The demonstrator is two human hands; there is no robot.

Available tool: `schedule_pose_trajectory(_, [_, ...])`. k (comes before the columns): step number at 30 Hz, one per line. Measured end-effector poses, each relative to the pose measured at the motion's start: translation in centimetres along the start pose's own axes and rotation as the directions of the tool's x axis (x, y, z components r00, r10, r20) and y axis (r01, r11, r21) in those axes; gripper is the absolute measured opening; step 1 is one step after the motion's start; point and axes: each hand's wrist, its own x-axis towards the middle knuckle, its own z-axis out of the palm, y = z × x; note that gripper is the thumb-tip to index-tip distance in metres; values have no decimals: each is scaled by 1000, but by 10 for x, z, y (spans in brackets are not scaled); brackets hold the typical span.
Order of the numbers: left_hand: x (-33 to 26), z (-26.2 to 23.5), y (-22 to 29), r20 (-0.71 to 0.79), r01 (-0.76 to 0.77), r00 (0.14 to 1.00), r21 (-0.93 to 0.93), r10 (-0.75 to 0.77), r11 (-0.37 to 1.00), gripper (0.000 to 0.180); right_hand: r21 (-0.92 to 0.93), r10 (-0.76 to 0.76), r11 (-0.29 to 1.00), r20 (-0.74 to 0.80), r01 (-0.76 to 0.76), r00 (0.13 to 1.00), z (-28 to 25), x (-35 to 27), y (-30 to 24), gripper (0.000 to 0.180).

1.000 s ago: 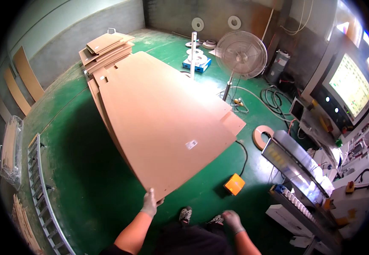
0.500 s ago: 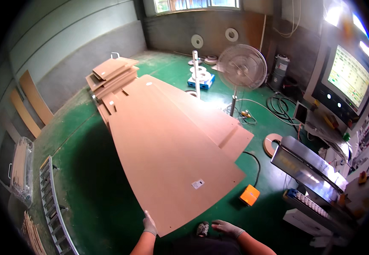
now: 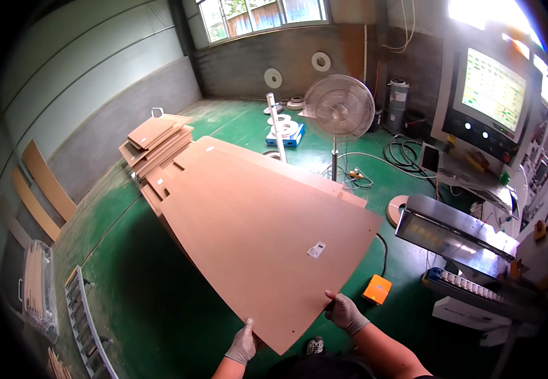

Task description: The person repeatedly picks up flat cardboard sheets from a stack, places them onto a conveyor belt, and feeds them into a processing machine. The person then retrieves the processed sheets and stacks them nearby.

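Note:
A long, flat tan wooden panel (image 3: 255,234) stretches from my hands toward the far left, its near end jutting out in front of me. A small white label (image 3: 316,250) is stuck on its near part. My left hand (image 3: 243,342), in a pale glove, grips the near left edge with the thumb on top. On the near right edge, my right hand (image 3: 346,313), gloved too, holds on with its thumb over the face; the fingers of both hands are hidden beneath. Other panels lie under it, one corner (image 3: 348,197) showing at its right side.
Smaller boards (image 3: 157,136) are stacked at the far left end. A standing fan (image 3: 339,108) is beyond the panel's right side. An orange box (image 3: 377,289) sits on the green floor at right, near a machine with a screen (image 3: 492,88). A ladder-like metal frame (image 3: 87,325) lies at left.
My right hand has come from beside the panel to grip its near right edge. The panel's near end has swung right and covers more of the panels beneath. My view has shifted too.

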Motion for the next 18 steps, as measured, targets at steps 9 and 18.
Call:
schedule_pose_trajectory(9, [44,68,-37,349,30,937,-50,-11,998,65,-262,-126,960,-88,99,988,-58,-64,-25,23])
schedule_pose_trajectory(18, [219,-68,43,-392,-395,812,177,433,901,73,-210,-398,917,-429,339,811,-172,-196,-26,29])
